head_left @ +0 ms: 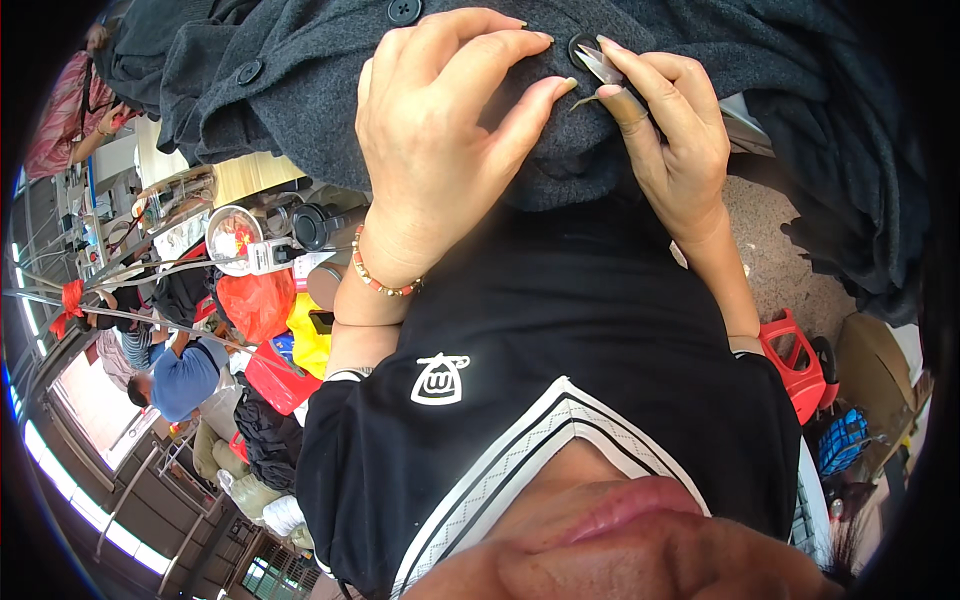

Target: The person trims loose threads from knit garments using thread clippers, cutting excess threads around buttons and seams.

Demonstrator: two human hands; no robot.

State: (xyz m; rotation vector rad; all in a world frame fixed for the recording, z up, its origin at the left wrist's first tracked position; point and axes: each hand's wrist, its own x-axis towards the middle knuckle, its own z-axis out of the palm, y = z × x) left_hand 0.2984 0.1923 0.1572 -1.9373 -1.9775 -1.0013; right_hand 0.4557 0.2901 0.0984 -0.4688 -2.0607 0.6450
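Note:
A dark grey knit coat (300, 130) lies bunched across my lap and the surface before me. My right hand (680, 130) is closed on small silver thread snips (602, 68), their pointed blades beside a round black button (578, 46). A short pale thread end (582, 102) shows just under the blades. My left hand (430, 130) rests on the coat left of that button, fingers curved, thumb and forefinger apart. More black buttons sit on the cloth, one at the top edge (404, 11) and one farther left (249, 72).
On the left stand a sewing machine's round black wheel (315, 227), a white round dish (233, 238) and red bags (256, 305). People work beyond, one in a blue shirt (190, 378). At right are a red plastic stool (797, 365) and a cardboard box (872, 385).

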